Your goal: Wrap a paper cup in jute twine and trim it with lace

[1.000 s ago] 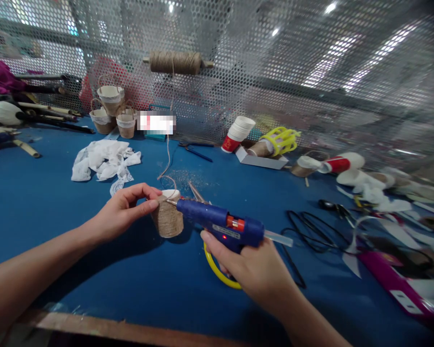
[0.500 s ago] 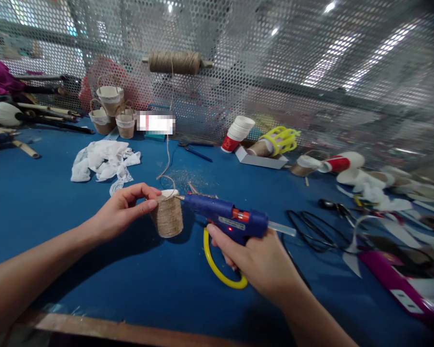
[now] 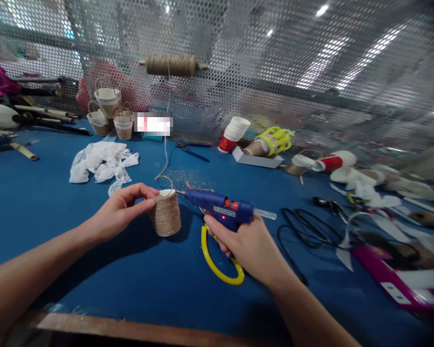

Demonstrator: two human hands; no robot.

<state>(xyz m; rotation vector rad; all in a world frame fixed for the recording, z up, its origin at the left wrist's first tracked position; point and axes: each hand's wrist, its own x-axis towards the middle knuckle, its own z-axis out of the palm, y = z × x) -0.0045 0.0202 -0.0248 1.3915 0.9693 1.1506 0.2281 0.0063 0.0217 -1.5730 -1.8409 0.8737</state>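
My left hand (image 3: 128, 209) pinches the upper left rim of a paper cup wrapped in jute twine (image 3: 167, 216), which is slightly tilted above or on the table. In my right hand (image 3: 244, 241) is a blue glue gun (image 3: 217, 205) with a clear glue stick out of its back and a small red light on. Its metal nozzle points left, right at the cup's upper edge. A loose strand of twine (image 3: 165, 159) runs from the cup up to a twine spool (image 3: 170, 65) on the mesh wall. Under my right hand lie yellow-handled scissors (image 3: 217, 275), partly hidden.
Small twine baskets (image 3: 123, 126) stand at the back left, behind crumpled white lace (image 3: 104, 161). Pliers (image 3: 193, 150), stacked paper cups (image 3: 235, 132) and a grey tray (image 3: 256, 159) sit at the back. To the right are black cable (image 3: 307, 231) and a purple power strip (image 3: 390, 279).
The view has shifted slightly. The glue gun has moved a little to the left, its nozzle staying at the cup's rim. My left hand keeps its hold on the cup.
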